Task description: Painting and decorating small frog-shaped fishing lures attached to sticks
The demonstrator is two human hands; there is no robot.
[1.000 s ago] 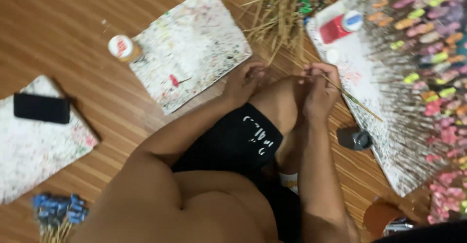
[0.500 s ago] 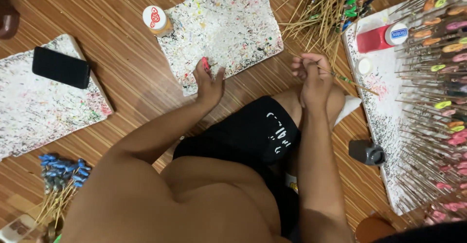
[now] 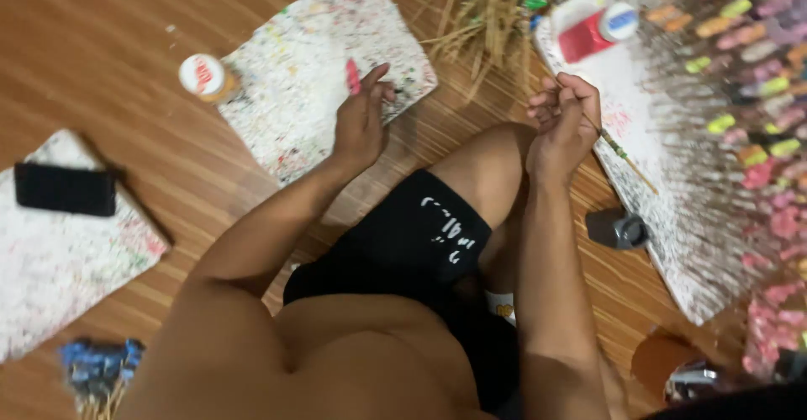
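My left hand (image 3: 360, 121) reaches out from a straight arm over the paint-speckled board (image 3: 324, 67) on the wooden floor (image 3: 101, 42), its fingers (image 3: 378, 75) pinched around a small red piece (image 3: 352, 75) that stands upright just above the board. My right hand (image 3: 565, 121) is raised above my bent knee, wrist cocked, fingers curled tight on a thin stick (image 3: 622, 151) that slants down to the right over the white board (image 3: 647, 184) edge. A white-lidded jar (image 3: 203, 75) sits just beside the speckled board's left corner.
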